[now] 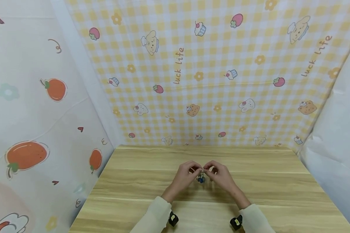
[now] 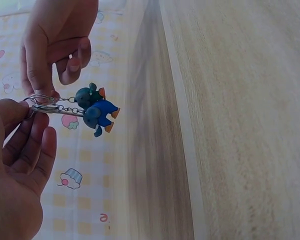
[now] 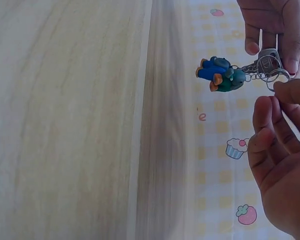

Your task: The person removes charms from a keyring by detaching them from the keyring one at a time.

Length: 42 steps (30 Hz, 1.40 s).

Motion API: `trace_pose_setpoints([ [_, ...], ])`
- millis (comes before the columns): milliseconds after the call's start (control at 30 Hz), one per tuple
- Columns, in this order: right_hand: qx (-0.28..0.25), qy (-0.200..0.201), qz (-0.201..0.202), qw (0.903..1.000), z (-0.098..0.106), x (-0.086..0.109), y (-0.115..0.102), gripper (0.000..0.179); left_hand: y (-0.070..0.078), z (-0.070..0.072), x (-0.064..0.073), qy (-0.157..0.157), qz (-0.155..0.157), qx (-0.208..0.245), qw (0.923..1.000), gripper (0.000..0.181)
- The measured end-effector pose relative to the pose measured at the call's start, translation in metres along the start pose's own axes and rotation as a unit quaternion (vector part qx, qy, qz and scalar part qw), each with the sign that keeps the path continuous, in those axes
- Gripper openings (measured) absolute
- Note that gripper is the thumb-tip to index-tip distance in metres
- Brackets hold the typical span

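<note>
Two small figurine charms, one with a blue body [image 2: 101, 113] and one green [image 2: 83, 98], hang on short chains from metal split rings [image 2: 46, 103]. My left hand [image 1: 186, 175] pinches the rings from the left between thumb and fingertips. From the other side my right hand [image 1: 220, 175] pinches a ring [image 3: 278, 80] with thumb and index finger. A flat silver metal piece [image 3: 268, 60], its kind unclear, lies by the rings near the left fingers in the right wrist view. Fingertips hide part of the rings. Both hands are above the table.
The wood-grain table [image 1: 134, 181] stretches around the hands. A yellow checked cloth [image 1: 210, 94] with printed pictures hangs behind it. White sheets stand at the left [image 1: 64, 129] and right [image 1: 338, 145]. Black wrist straps [image 1: 173, 219] are at both sleeves.
</note>
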State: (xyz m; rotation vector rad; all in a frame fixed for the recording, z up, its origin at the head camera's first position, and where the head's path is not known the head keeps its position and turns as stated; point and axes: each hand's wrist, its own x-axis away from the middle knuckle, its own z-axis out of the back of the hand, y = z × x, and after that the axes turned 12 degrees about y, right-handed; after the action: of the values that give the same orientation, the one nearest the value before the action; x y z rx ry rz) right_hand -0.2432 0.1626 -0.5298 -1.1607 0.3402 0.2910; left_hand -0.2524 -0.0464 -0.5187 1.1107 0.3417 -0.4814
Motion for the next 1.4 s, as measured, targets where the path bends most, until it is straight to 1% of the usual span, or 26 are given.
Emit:
trace_pose_setpoints([
  [167, 0.007, -0.002, 0.04, 0.9992, 0.0001, -0.001, -0.0016, 0.016, 0.0006, 0.0015, -0.0008, 0.002, -0.004, 0.004, 1.0, 0.01],
  [300, 0.01, 0.003, 0.061, 0.9981, 0.0003, -0.0016, -0.0021, 0.017, 0.001, 0.002, -0.0012, 0.003, -0.009, 0.008, 0.9999, 0.011],
  [400, 0.012, 0.006, 0.077, 0.997, 0.0002, -0.0014, -0.0023, 0.016, 0.0013, 0.002, -0.001, 0.001, -0.007, 0.008, 0.9999, 0.01],
  [500, 0.017, 0.011, 0.083, 0.9964, -0.0002, -0.0006, -0.0024, 0.017, 0.0017, 0.002, -0.0007, 0.0, 0.0, 0.006, 1.0, 0.01],
  [633, 0.021, 0.017, 0.074, 0.9969, -0.0009, 0.0003, -0.0024, 0.018, 0.0023, 0.0021, -0.0005, -0.001, 0.008, 0.005, 1.0, 0.009],
  [800, 0.024, 0.021, 0.056, 0.9979, -0.0011, 0.0008, -0.0038, 0.018, 0.0028, 0.0016, -0.0003, 0.0, 0.007, 0.006, 1.0, 0.009],
  [1033, 0.019, 0.037, 0.003, 0.9991, 0.0007, 0.0006, -0.0066, 0.014, 0.0039, 0.0017, -0.0004, 0.002, 0.006, 0.008, 0.9999, 0.009],
  [1100, 0.017, 0.036, -0.005, 0.9992, 0.001, 0.0007, -0.0066, 0.011, 0.0041, 0.0018, -0.0002, 0.003, 0.007, 0.008, 0.9999, 0.009],
  [1200, 0.012, 0.031, -0.009, 0.9994, 0.0011, 0.0013, -0.006, 0.004, 0.0038, 0.0017, 0.0, 0.002, 0.007, 0.007, 0.9999, 0.009],
  [1400, 0.004, 0.017, -0.012, 0.9998, 0.0008, 0.0015, -0.0044, 0.003, 0.0029, 0.0015, 0.0002, 0.0, 0.009, 0.003, 1.0, 0.009],
])
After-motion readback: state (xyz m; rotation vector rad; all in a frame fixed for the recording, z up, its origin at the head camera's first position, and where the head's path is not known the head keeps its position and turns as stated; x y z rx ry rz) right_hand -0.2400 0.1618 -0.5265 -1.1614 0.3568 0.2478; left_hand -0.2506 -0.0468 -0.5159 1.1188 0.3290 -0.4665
